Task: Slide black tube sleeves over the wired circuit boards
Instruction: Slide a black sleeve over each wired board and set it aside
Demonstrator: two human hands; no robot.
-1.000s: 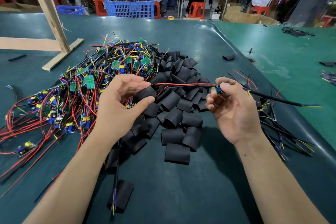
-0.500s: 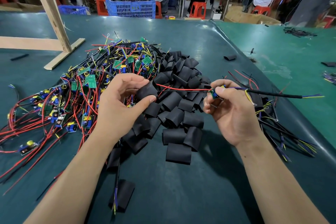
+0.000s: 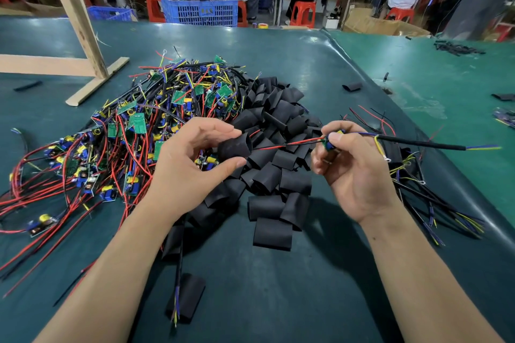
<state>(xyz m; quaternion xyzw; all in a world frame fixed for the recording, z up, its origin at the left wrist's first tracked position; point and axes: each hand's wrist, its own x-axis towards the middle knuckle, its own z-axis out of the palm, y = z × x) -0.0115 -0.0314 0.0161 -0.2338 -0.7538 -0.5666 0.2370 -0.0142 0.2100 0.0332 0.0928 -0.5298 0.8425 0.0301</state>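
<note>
One black sleeve (image 3: pixel 235 147) sits pinched in my left hand (image 3: pixel 192 164), mouth open toward three o'clock. The board's red leads (image 3: pixel 289 143) run toward that mouth; whether they are inside yet I can't tell. My right hand (image 3: pixel 352 170) pinches the small circuit board (image 3: pixel 328 145) at three o'clock. Threading looks under way; next I'd draw the sleeve along the leads over the board. Loose sleeves (image 3: pixel 274 175) lie on the bench (image 3: pixel 278 301) at six o'clock.

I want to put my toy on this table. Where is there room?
There is bare green mat near you, between the two forearms, below the pile of black sleeves. More bare mat lies at the far edge before the blue crate. The left is crowded with wired boards; loose wires fill the right.
</note>
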